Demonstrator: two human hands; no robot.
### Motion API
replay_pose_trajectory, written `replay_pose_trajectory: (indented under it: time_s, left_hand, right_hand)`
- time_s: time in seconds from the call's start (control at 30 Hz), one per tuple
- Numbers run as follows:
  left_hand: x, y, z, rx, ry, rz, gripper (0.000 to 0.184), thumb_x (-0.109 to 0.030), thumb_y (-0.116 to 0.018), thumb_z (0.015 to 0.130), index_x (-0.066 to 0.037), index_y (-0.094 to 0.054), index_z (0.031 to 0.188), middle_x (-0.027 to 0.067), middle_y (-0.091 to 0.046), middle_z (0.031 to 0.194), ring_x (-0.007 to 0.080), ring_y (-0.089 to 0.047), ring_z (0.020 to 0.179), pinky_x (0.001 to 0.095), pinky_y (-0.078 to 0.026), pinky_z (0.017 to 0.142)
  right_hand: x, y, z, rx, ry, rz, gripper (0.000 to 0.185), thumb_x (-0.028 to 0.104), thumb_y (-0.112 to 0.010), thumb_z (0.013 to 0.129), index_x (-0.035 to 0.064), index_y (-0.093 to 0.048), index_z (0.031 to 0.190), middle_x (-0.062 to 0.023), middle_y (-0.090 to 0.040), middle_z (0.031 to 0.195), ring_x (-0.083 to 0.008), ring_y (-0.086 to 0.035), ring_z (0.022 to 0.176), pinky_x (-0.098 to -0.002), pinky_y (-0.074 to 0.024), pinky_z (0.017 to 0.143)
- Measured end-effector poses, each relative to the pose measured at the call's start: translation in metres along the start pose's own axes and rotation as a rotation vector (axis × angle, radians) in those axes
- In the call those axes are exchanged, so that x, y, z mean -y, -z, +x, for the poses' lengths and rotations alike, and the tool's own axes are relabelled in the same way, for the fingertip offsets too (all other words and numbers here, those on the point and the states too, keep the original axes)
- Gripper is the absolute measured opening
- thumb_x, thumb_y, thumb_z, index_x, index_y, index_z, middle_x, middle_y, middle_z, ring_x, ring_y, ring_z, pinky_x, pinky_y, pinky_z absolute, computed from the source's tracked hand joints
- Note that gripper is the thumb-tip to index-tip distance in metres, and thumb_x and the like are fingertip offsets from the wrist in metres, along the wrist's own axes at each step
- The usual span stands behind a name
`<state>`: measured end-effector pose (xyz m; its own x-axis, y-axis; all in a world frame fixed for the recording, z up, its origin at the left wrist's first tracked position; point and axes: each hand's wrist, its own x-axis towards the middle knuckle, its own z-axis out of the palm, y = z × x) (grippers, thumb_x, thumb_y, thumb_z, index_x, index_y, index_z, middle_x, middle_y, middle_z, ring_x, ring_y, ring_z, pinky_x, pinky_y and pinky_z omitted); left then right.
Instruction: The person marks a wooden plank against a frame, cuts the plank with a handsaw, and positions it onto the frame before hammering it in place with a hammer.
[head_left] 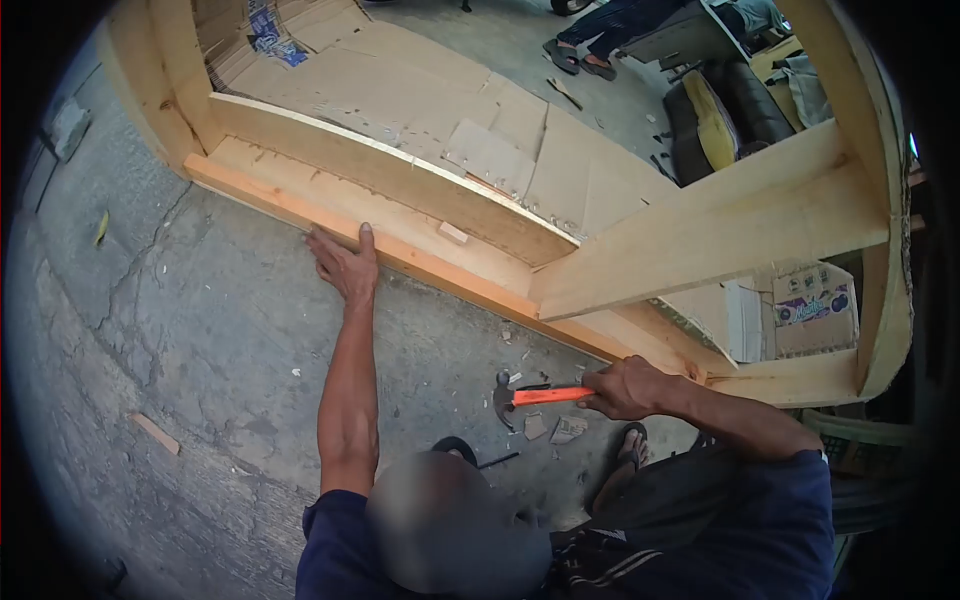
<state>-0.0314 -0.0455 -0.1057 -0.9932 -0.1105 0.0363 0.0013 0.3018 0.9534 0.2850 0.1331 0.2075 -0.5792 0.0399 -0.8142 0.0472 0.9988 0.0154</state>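
A large wooden frame made of boards lies across the upper half of the view. My left hand rests with its fingers spread against the near edge of the long front board. In my right hand is a hammer with an orange handle, its dark head pointing left above the floor, near the frame's front edge. A small wood block lies inside the frame's long channel. An upright divider board joins the front board to the right of my left hand.
Cardboard sheets lie behind the frame, and a printed carton shows at the right. Another person's feet are at the top. A wood strip and several scraps lie on the concrete floor.
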Motion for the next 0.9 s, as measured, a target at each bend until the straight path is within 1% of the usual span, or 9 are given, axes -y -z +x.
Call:
replay_pose_trajectory:
  time_s: [0.13, 0.2, 0.23, 0.33, 0.37, 0.43, 0.6, 0.73, 0.9]
  left_hand:
    - [-0.074, 0.004, -0.075, 0.199, -0.740, 0.525, 0.086, -0.057, -0.064, 0.091, -0.015, -0.032, 0.159, 0.0202, -0.017, 0.167, 0.0309, -0.013, 0.157, 0.0587, -0.011, 0.122]
    - [-0.107, -0.006, -0.113, 0.921, -0.965, 0.650, 0.091, -0.062, -0.070, 0.084, -0.017, -0.038, 0.157, 0.0131, -0.019, 0.169, 0.0287, -0.013, 0.157, 0.0578, -0.010, 0.123]
    - [-0.094, -0.028, -0.125, 0.723, -1.121, 0.535, 0.086, -0.065, -0.074, 0.078, -0.017, -0.053, 0.146, 0.0121, -0.045, 0.155, 0.0281, -0.035, 0.148, 0.0559, -0.020, 0.120]
    - [-0.122, -0.047, -0.132, 0.985, -0.871, 0.840, 0.069, -0.063, -0.075, 0.077, -0.014, -0.065, 0.124, 0.0106, -0.065, 0.124, 0.0278, -0.058, 0.123, 0.0534, -0.035, 0.108]
    - [-0.105, -0.051, -0.132, 0.805, -1.037, 0.722, 0.060, -0.064, -0.074, 0.076, -0.012, -0.067, 0.106, 0.0067, -0.068, 0.099, 0.0255, -0.064, 0.101, 0.0471, -0.041, 0.094]
    - [-0.110, -0.051, -0.132, 0.829, -1.016, 0.780, 0.062, -0.065, -0.074, 0.077, -0.012, -0.067, 0.108, 0.0068, -0.068, 0.102, 0.0243, -0.063, 0.105, 0.0469, -0.040, 0.095]
    - [-0.110, -0.046, -0.143, 0.907, -0.938, 0.884, 0.062, -0.065, -0.074, 0.077, -0.013, -0.067, 0.111, 0.0068, -0.067, 0.107, 0.0231, -0.061, 0.110, 0.0469, -0.039, 0.096]
    - [-0.109, -0.047, -0.119, 0.973, -0.913, 0.904, 0.055, -0.053, -0.078, 0.080, -0.013, -0.063, 0.115, 0.0075, -0.067, 0.113, 0.0252, -0.061, 0.115, 0.0460, -0.042, 0.098]
    - [-0.095, -0.020, -0.040, 1.046, -0.930, 0.946, 0.044, -0.028, -0.084, 0.074, -0.010, -0.057, 0.104, 0.0104, -0.068, 0.107, 0.0310, -0.064, 0.106, 0.0464, -0.046, 0.094]
  right_hand:
    - [-0.067, -0.087, -0.055, 0.170, -0.341, 0.017, 0.049, 0.049, -0.051, 0.101, 0.0043, -0.069, 0.112, -0.0218, -0.072, 0.093, -0.0403, -0.071, 0.094, -0.0528, -0.0544, 0.083]
    - [-0.075, -0.104, -0.062, 0.251, -0.416, 0.022, 0.050, 0.049, -0.053, 0.100, 0.0043, -0.071, 0.111, -0.0206, -0.073, 0.095, -0.0401, -0.071, 0.095, -0.0521, -0.0547, 0.084]
    - [-0.072, -0.106, -0.061, 0.358, -0.309, -0.002, 0.049, 0.049, -0.054, 0.100, 0.0047, -0.073, 0.109, -0.0198, -0.073, 0.098, -0.0397, -0.071, 0.096, -0.0510, -0.0548, 0.085]
    - [-0.067, -0.117, -0.045, 0.522, -0.062, -0.037, 0.049, 0.052, -0.060, 0.093, 0.0069, -0.076, 0.107, -0.0162, -0.075, 0.100, -0.0343, -0.071, 0.097, -0.0455, -0.0557, 0.080]
    - [-0.074, -0.110, -0.037, 0.561, -0.008, -0.008, 0.051, 0.054, -0.062, 0.091, 0.0071, -0.076, 0.106, -0.0161, -0.075, 0.098, -0.0318, -0.071, 0.095, -0.0438, -0.0556, 0.077]
    - [-0.144, -0.086, -0.001, 0.491, -0.117, 0.107, 0.050, 0.054, -0.064, 0.090, 0.0075, -0.077, 0.101, -0.0160, -0.074, 0.090, -0.0274, -0.071, 0.076, -0.0403, -0.0536, 0.065]
    - [-0.110, -0.119, -0.035, -0.095, -0.197, 0.083, 0.038, 0.041, -0.061, 0.096, 0.0067, -0.074, 0.106, -0.0179, -0.074, 0.087, -0.0366, -0.073, 0.084, -0.0488, -0.0579, 0.078]
    - [-0.072, -0.109, -0.032, 0.126, 0.214, -0.192, 0.031, 0.037, -0.063, 0.092, 0.0089, -0.075, 0.099, -0.0170, -0.074, 0.089, -0.0392, -0.073, 0.087, -0.0495, -0.0576, 0.079]
    - [-0.089, -0.103, 0.019, -0.180, -0.124, 0.088, 0.031, 0.031, -0.063, 0.091, 0.0036, -0.072, 0.103, -0.0195, -0.074, 0.092, -0.0390, -0.073, 0.087, -0.0507, -0.0561, 0.077]
